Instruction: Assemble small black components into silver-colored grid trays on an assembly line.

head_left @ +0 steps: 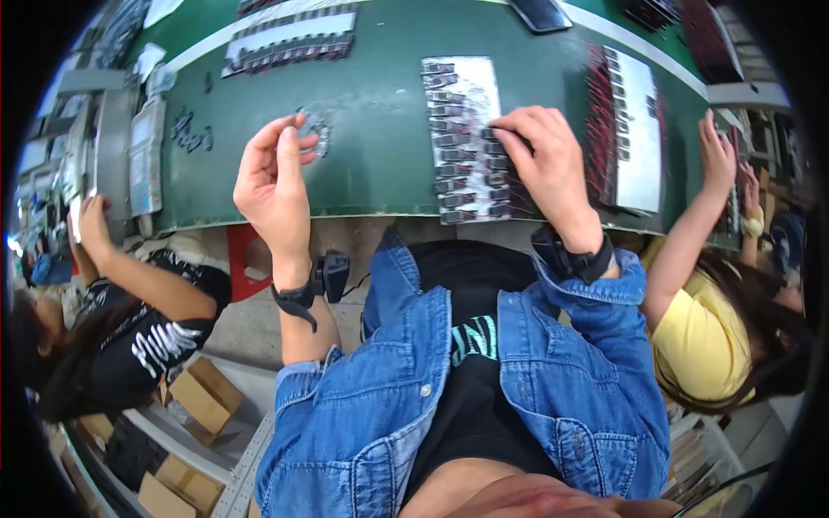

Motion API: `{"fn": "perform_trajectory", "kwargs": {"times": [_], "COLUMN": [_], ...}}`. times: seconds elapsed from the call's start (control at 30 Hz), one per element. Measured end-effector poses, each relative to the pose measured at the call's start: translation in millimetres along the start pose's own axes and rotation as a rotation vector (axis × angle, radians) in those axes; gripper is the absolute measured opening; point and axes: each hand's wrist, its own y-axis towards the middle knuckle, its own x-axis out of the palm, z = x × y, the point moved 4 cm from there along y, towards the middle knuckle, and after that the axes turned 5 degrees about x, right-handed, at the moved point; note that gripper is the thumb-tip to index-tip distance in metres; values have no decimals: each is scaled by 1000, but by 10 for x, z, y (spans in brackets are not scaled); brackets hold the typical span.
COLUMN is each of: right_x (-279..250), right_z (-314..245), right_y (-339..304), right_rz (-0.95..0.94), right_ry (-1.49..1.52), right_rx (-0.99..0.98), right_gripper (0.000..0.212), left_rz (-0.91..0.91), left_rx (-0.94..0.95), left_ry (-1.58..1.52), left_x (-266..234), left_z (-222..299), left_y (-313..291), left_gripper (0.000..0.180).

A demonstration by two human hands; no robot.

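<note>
In front of me on the green table lies a white board with small black wired components along its left side and more down its lower right. My right hand is over the board's right edge, with thumb and forefinger closed at a small black component there. Left of the board, my left hand is raised above the table, its thumb and fingertips drawn together. Whatever they hold, if anything, is too small to make out. Just beyond those fingertips is a small pile of clear and metallic pieces.
Another board of components lies at the far left, and a stack with red wires at the right. Small dark parts and a grey device are leftward. A dark phone-like slab lies at the back. People work on both sides.
</note>
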Motion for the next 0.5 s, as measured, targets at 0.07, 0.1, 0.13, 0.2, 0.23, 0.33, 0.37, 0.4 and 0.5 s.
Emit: {"fn": "perform_trajectory", "kwargs": {"times": [0.07,0.1,0.13,0.2,0.23,0.33,0.37,0.4,0.5], "right_x": [19,-8,-33,-36,-60,-299,-433,-552,-1002], "right_z": [-41,-40,-51,-87,-90,-217,-292,-329,-292], "right_y": [-13,-39,-57,-63,-73,-157,-203,-240,-338], "right_rz": [33,40,46,56,67,74,78,88,280], "right_ry": [12,-55,-128,-106,-119,-118,-94,-80,-87], "right_rx": [-86,-76,-66,-86,-84,-41,-12,21,112], "right_gripper": [13,14,16,17,19,21,22,23,22], "left_rz": [46,68,91,-22,-9,-132,-150,-165,-213], "left_rx": [12,18,29,174,178,245,255,311,337], "left_ry": [153,232,261,793,808,920,891,945,1010], "left_x": [-183,-306,-390,-374,-365,-146,-102,-58,-47], "left_z": [-118,-164,-188,-167,-146,-185,-186,-160,-151], "left_y": [85,133,139,100,64,3,14,39,65], "left_gripper": [14,13,13,12,12,16,16,16,13]}}
